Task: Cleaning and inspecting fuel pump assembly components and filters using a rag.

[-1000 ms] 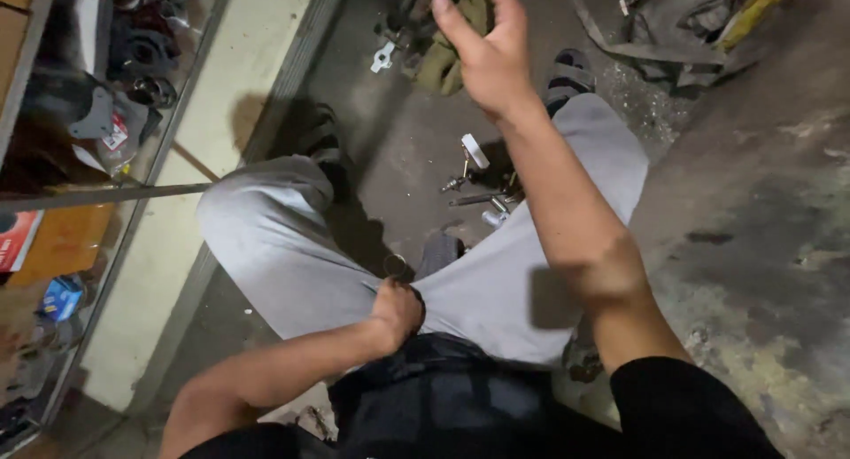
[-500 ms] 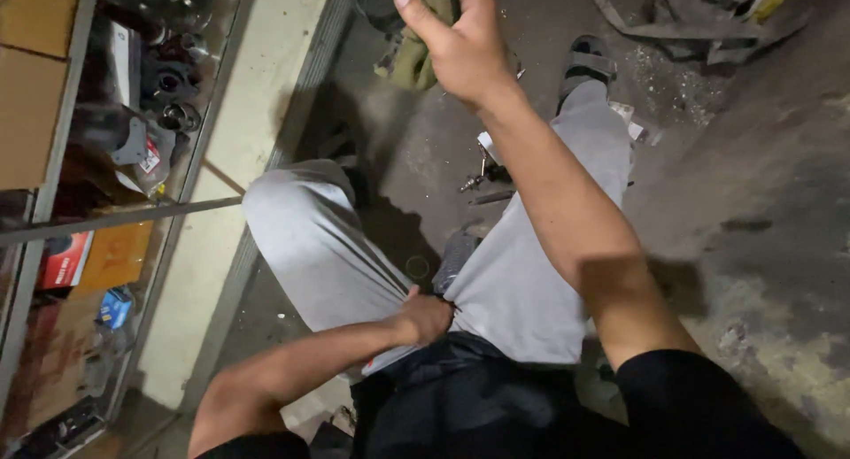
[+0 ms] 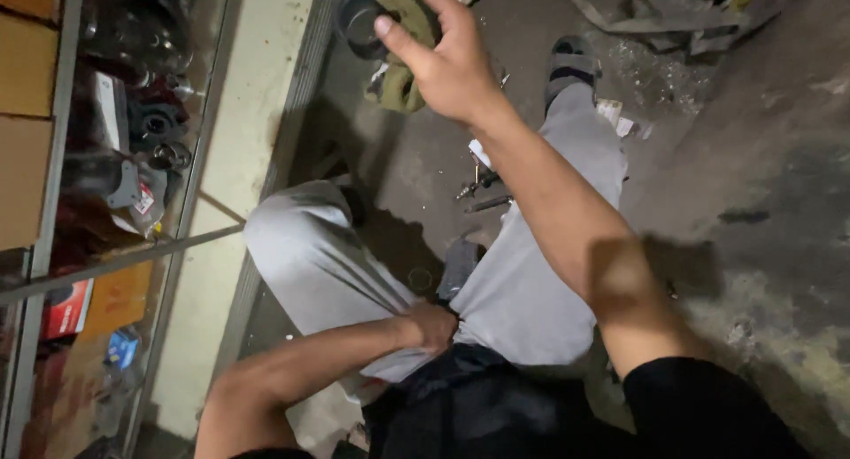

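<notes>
shirt (image 3: 708, 406): black, short slv | trousers (image 3: 522, 291): lt grey | sandal (image 3: 571, 61): dark, strapped

My right hand (image 3: 452, 65) is stretched out ahead of me with fingers spread, palm down, over an olive-green rag (image 3: 396, 78) that lies crumpled on the grey concrete floor (image 3: 753, 158) beside a dark round part. The rag is bunched and folded, partly hidden under my fingers; I cannot tell if I touch it. My left hand (image 3: 434, 324) is tucked into the waist of my grey trousers (image 3: 522, 291).
</notes>
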